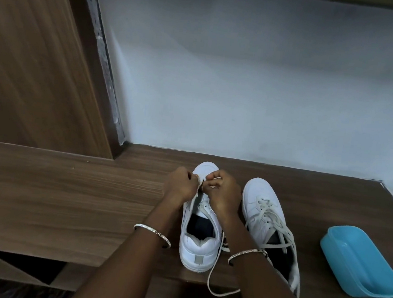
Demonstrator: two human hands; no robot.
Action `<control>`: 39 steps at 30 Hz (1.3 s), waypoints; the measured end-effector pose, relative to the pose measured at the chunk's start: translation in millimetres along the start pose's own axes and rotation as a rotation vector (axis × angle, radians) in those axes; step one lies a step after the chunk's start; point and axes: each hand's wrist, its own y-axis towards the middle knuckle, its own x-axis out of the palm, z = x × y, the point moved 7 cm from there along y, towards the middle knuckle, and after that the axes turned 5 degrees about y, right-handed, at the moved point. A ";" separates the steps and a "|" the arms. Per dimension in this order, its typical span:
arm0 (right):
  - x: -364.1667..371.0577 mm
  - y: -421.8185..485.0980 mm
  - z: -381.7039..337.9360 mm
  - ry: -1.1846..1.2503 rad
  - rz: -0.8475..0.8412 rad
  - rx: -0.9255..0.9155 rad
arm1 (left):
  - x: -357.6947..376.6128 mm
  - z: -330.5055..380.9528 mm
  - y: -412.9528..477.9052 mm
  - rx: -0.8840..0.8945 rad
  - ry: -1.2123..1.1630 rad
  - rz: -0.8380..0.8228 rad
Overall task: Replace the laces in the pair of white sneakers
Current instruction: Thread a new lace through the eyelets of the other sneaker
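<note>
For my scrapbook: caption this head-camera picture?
Left hand grips a white sneaker, right hand pinches its lace, beside the twin.

The left sneaker and the right sneaker, both white, stood side by side on the wooden counter, toes pointing away. The left was partly unlaced, its lace slack across the tongue; the right had grey-white laces threaded, ends trailing loose.
</note>
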 end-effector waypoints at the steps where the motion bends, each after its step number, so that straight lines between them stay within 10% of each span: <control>1: -0.3 -0.4 -1.5 -0.004 -0.012 -0.011 | 0.8 -2.0 1.2 -0.004 -0.067 0.001; 23: -60.2 -15.8 -29.8 -0.007 -0.190 0.062 | -178.4 -22.0 -20.8 -0.263 -1.573 0.225; 30: -62.6 -18.9 -50.9 0.046 -0.208 0.058 | -168.3 -24.3 -26.9 -0.142 -0.847 0.142; 39: -58.3 -29.3 -105.4 -0.061 -0.298 -0.084 | -68.6 67.8 -65.1 0.494 0.031 -0.226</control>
